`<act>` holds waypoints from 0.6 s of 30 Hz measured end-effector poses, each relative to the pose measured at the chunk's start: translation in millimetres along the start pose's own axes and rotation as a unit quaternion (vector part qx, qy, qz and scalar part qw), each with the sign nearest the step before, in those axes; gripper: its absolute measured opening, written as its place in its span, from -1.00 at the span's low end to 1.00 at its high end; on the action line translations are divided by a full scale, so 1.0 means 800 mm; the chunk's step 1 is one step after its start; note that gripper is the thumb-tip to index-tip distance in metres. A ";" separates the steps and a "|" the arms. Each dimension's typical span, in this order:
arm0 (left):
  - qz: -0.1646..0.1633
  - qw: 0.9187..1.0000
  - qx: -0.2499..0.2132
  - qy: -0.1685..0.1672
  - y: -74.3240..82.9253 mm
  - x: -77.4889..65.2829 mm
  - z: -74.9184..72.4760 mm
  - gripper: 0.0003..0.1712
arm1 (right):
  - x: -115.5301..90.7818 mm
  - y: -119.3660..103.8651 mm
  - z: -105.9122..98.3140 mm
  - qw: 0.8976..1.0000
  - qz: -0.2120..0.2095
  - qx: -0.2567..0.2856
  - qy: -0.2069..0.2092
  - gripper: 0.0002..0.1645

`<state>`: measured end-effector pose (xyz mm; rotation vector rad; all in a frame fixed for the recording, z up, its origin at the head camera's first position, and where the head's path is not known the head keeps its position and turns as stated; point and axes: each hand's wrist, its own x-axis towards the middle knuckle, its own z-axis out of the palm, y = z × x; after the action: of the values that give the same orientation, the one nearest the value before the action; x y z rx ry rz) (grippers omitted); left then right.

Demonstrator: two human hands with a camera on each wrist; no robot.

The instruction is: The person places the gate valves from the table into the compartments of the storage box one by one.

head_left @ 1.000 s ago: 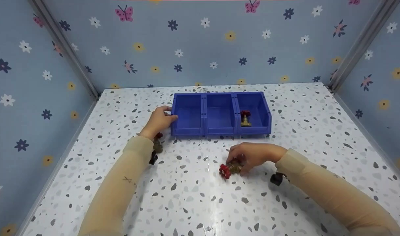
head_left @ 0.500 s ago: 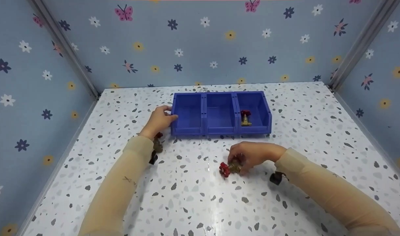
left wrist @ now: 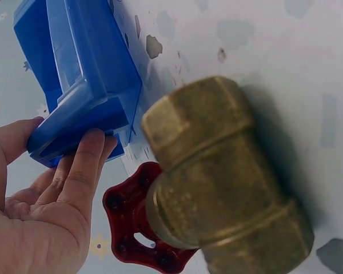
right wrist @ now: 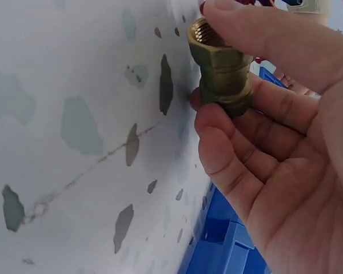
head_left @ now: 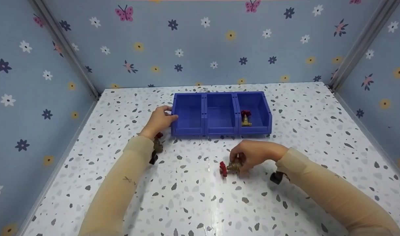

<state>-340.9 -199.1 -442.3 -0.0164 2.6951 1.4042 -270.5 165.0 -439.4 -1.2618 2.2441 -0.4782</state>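
Observation:
My right hand (head_left: 255, 153) grips a brass valve (head_left: 233, 167) with a red handwheel, low over the speckled table in front of the bins. In the right wrist view the thumb and fingers hold its brass body (right wrist: 223, 74), with one threaded opening showing. My left hand (head_left: 159, 120) pinches the left side wall of the left blue bin (head_left: 188, 131), its thumb over the rim and fingers against the outside. Under the left wrist a second brass valve (left wrist: 217, 177) with a red handwheel (left wrist: 143, 222) lies on the table, partly hidden by the arm in the head view.
Three blue bins stand joined in a row; the middle bin (head_left: 220, 130) is between the other two. Inside the right bin (head_left: 263, 128) sits a smaller brass valve (head_left: 245, 120) with a dark red handwheel. Flower-patterned panels (head_left: 200, 42) enclose the table (head_left: 186, 203) at the back and sides.
The right hand has turned the valve a little, so its red handwheel now shows more edge-on to the left. My left hand has stayed on the bin.

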 end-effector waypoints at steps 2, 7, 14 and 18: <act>0.000 1.000 0.001 0.000 -0.001 0.000 0.001 -0.47 | -0.001 -0.001 0.000 1.000 0.007 0.000 0.001 -0.54; -0.002 1.000 0.004 0.001 -0.001 0.001 0.001 -0.48 | -0.003 -0.003 -0.002 1.000 0.013 0.015 -0.004 -0.54; -0.012 1.000 0.008 -0.002 -0.001 0.000 0.001 -0.45 | -0.002 -0.006 -0.003 1.000 0.014 0.017 -0.015 -0.52; -0.009 1.000 0.009 0.001 -0.001 0.000 0.001 -0.45 | -0.003 -0.006 -0.001 1.000 0.008 0.021 -0.012 -0.56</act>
<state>-340.7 -198.9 -443.2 -0.0400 2.7022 1.3748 -266.9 164.5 -435.3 -1.2217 2.2106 -0.4997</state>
